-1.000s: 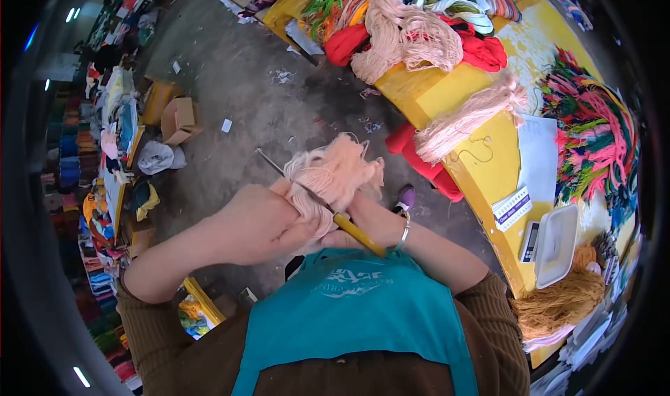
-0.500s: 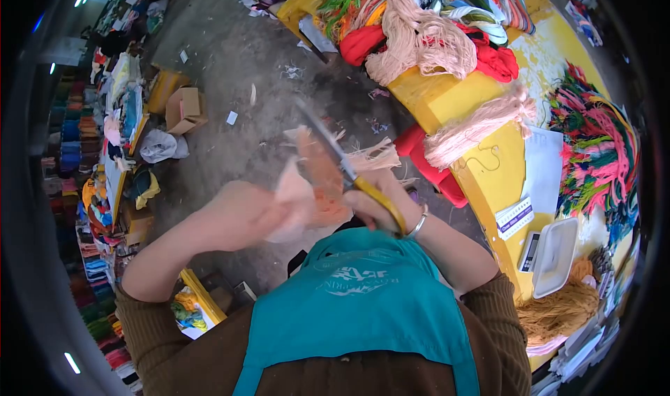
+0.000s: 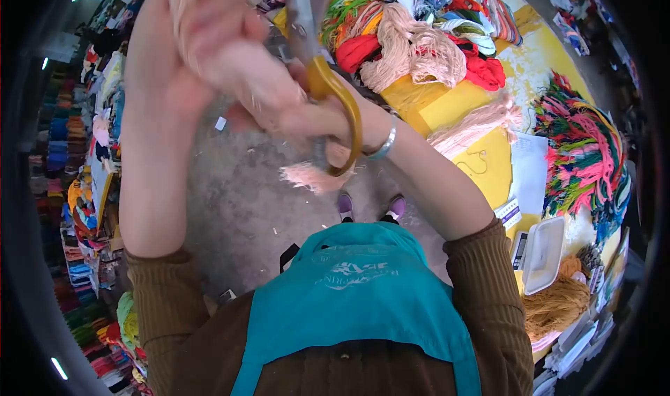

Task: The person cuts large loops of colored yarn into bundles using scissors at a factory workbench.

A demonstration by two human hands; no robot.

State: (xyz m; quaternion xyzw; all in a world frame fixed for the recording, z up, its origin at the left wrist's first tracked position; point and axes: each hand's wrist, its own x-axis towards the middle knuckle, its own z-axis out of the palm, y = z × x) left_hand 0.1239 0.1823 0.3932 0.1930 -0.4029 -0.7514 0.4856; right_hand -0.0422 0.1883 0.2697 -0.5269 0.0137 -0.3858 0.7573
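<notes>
My right hand [image 3: 315, 119] holds a pair of scissors [image 3: 323, 79] with yellow handles, its metal blades pointing up and away from me. Pale pink yarn [image 3: 255, 82] passes through this hand too, and its cut-looking ends hang below it. Higher and to the left, my left hand [image 3: 209, 36] is closed around the upper part of the same yarn. Motion smears both hands, so single fingers are hard to make out. Where the yarn runs at the top is cut off by the frame edge.
On my right a yellow table [image 3: 481, 162] bears pale pink hanks [image 3: 412, 47], a multicoloured yarn bundle [image 3: 583, 165], a white plastic tray [image 3: 544, 255] and brown yarn [image 3: 558, 305]. Shelves of coloured yarn [image 3: 59, 144] line the left. Scraps lie on the grey floor [image 3: 237, 186].
Both hands have risen, farther from my apron, carrying the yarn and scissors up. The left arm has swung upward. The scissors now stand steeper and look closer to the camera.
</notes>
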